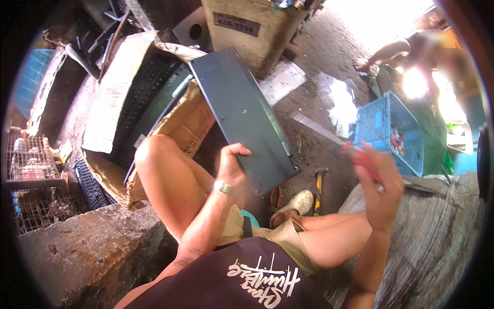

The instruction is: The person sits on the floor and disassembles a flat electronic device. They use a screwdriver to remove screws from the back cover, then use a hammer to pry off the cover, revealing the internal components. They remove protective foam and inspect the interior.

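A flat, dark rectangular panel [236, 103], like the casing of an electronic device, stands tilted in front of my knees. My left hand [232, 166] grips its near left edge, the thumb lying over the top face and the other fingers hidden. Over on the right, my raised right hand [382, 188] is closed round a red-handled tool [364, 161]; its tip is blurred, so its exact kind is unclear. That hand is apart from the panel. On the ground near my foot lie a hammer [318, 191] with a yellow and black handle and another red-handled tool [278, 198].
Left of the panel, a cardboard box [121, 87] holds dark flat parts. A blue plastic crate [372, 121] with small colourful pieces stands at right, near another person [437, 56]. A large pale container [247, 38] stands ahead. A stone block [92, 252] and grey sack [437, 232] flank me.
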Demonstrator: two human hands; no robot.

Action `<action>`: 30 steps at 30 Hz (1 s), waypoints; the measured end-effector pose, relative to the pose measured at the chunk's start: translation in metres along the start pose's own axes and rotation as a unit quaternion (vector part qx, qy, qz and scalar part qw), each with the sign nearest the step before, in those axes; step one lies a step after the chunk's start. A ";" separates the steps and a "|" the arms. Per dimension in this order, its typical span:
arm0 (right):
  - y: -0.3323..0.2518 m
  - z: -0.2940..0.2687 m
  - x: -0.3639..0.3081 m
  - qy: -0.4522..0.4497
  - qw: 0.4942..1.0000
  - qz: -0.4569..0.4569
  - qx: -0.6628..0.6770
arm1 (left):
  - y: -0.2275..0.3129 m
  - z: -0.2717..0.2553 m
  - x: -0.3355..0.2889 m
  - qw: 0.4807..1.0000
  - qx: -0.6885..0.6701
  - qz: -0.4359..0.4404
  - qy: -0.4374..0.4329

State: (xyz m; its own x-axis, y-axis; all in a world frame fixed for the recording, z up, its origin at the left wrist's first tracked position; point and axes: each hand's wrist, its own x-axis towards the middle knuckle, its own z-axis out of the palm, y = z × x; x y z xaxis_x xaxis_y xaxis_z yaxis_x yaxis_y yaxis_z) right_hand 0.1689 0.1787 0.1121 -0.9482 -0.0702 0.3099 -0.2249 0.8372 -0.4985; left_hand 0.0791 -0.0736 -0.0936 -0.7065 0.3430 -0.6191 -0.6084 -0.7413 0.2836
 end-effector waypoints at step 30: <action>0.163 0.295 -0.146 -0.016 0.756 0.516 0.402 | -0.015 -0.005 -0.019 0.964 0.251 0.035 -0.085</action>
State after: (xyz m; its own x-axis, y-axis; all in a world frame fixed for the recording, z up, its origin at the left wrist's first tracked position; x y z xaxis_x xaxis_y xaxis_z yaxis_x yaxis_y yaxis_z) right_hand 0.2048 0.1658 -0.2532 -0.7136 0.3717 -0.5939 0.5871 -0.1453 -0.7964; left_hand 0.1030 -0.0719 -0.0901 -0.7757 0.4236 -0.4679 -0.6246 -0.4091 0.6652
